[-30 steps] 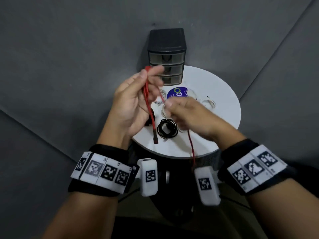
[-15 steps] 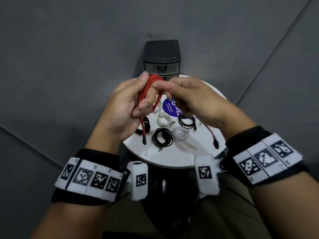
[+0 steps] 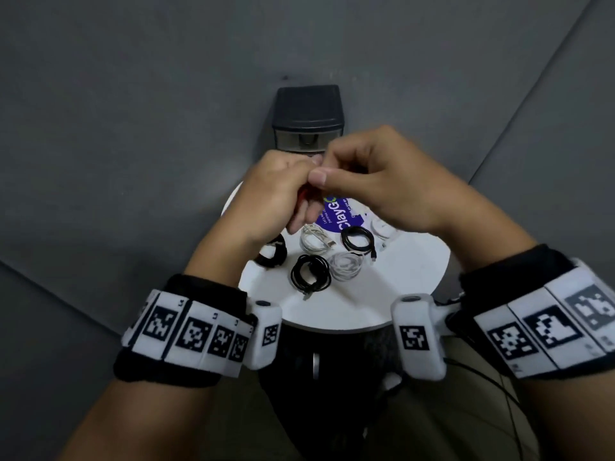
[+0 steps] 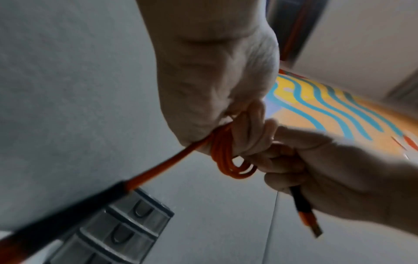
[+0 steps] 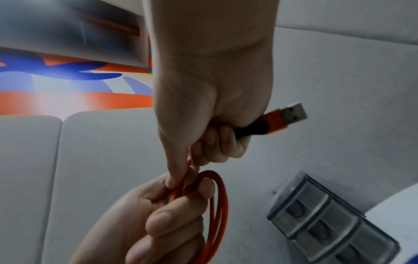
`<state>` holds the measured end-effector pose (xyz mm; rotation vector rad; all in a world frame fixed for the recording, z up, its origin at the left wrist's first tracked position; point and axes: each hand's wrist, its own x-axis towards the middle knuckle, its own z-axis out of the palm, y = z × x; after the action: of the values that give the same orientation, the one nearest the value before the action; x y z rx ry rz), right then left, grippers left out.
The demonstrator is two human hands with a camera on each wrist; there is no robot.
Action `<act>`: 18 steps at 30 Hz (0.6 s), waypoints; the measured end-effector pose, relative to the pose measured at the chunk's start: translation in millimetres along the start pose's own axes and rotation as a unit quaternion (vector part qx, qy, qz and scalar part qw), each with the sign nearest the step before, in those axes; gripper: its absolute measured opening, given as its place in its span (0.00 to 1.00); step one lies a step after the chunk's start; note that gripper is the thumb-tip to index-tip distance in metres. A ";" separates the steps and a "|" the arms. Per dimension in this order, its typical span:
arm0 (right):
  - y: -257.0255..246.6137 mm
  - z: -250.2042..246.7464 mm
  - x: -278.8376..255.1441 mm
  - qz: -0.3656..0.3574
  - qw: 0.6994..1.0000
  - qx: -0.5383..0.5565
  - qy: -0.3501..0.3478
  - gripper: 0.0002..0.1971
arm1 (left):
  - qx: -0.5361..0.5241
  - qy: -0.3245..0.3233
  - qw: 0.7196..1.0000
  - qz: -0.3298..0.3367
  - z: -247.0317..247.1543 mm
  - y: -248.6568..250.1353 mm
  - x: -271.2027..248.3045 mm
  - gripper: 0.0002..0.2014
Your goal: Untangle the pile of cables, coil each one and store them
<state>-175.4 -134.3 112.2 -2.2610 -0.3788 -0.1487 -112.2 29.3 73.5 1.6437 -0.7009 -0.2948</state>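
A red-orange cable (image 4: 226, 157) is wound into a small coil around the curled fingers of my left hand (image 3: 283, 194). One black-and-orange end (image 4: 68, 210) sticks out from under that hand. My right hand (image 3: 366, 171) meets the left above the far side of the round white table (image 3: 382, 294). It pinches a strand at the coil (image 5: 219, 205) and holds the cable's USB plug end (image 5: 291, 112) in its curled fingers. In the head view the hands hide nearly all of the red cable (image 3: 304, 194).
Several coiled cables lie on the table: black ones (image 3: 311, 272) (image 3: 359, 239) (image 3: 273, 252) and white ones (image 3: 314, 237) (image 3: 344, 264). A blue sticker (image 3: 339, 216) sits behind them. A dark drawer unit (image 3: 307, 118) stands at the table's far edge, drawers closed.
The red cable's hanging tail has been wound up into the coil on my left hand. My right hand has closed in against the left and now holds the plug end.
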 end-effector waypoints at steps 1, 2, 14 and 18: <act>2.0 1.4 -0.1 -0.005 1.000 -0.003 0.024 0.14 | -0.039 -0.005 0.999 -0.018 2.7 1.1 -2.3 0.20; 2.7 4.0 -1.4 -0.013 0.999 -0.002 0.046 0.13 | -0.070 -0.007 0.997 -0.037 4.1 1.3 -3.9 0.21; 17.9 55.6 -11.9 0.041 0.991 -0.091 0.085 0.18 | -0.142 0.127 0.971 -0.144 -0.7 -26.5 -22.6 0.18; 28.5 60.3 -12.4 0.064 0.993 -0.034 0.096 0.24 | -0.188 0.088 0.968 -0.139 -1.6 -33.2 -30.2 0.12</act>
<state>-179.0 -109.2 49.3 -2.3056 -0.1298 -0.3132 -125.7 50.3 36.2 1.3799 -0.2582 -0.4479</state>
